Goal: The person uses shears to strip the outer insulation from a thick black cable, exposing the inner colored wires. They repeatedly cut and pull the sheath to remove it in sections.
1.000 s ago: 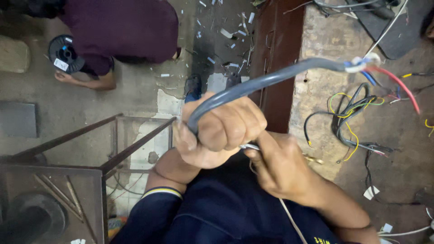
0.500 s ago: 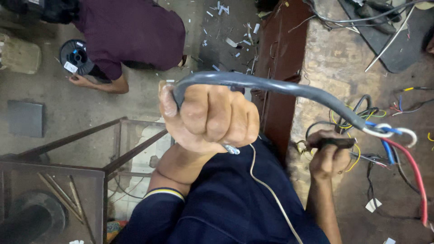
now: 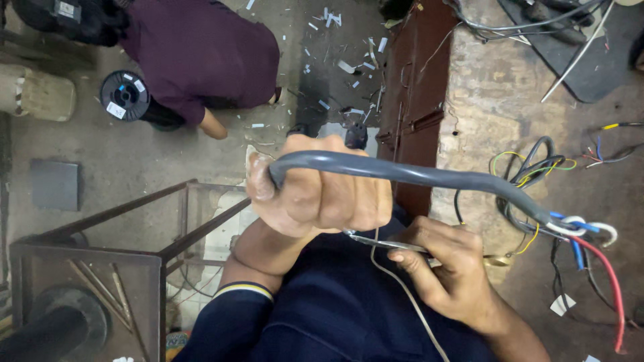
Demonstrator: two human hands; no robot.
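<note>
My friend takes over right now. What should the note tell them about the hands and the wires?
Left hand: fist closed around the grey cable, held up in front of the chest.
Right hand: pinching a thin metal tool just under the left fist; a thin white wire hangs down from there.
Cable end: sheath already stripped, with blue, white and red wires showing at the right.
Not visible: what the tool is doing under the fist.
Nearby: a metal frame on the left and another person crouched on the floor.

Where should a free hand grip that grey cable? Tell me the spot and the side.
Grip the grey cable on its bare sheathed stretch between the left hand and the splayed coloured wires, coming from above: that span is straight, smooth and unobstructed.
</note>
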